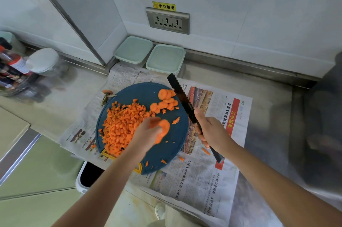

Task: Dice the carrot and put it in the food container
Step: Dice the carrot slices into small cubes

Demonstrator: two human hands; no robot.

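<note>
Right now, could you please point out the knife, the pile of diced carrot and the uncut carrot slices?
knife (182, 98): head view, middle of the black blade.
pile of diced carrot (120, 125): head view, centre of the heap.
carrot slices (163, 95): head view, a round beside the blade.

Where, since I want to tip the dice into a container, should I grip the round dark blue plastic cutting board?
At its near rim by the yellow trim, coming from the person's side, fingers slid under. The round dark blue cutting board lies flat on newspaper, and there it is nearly bare: diced orange carrot fills the left, slices the far right.
</note>
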